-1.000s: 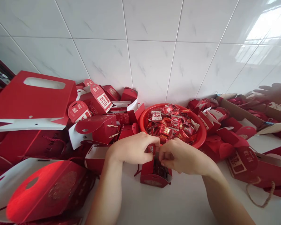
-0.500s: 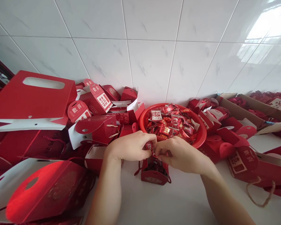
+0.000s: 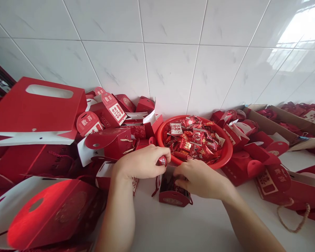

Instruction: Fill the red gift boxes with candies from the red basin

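A small red gift box stands open on the white table, with dark red wrapped pieces inside. My left hand is closed on a red wrapped candy, just beyond the box's left side. My right hand reaches over the box's right edge, its fingertips down in the opening. Those fingers are curled together; whether they hold anything is hidden. Right behind both hands sits a round red plastic basket, heaped with red wrapped candies.
Red gift boxes are piled at the left, a large one among them. More red boxes lie at the right, one with a rope handle. A cardboard carton stands farther right. The tiled wall closes off the back.
My hands were together over the box at a candy. Now they are apart: the left has drawn left with a candy, while the right has lowered its fingers into the box.
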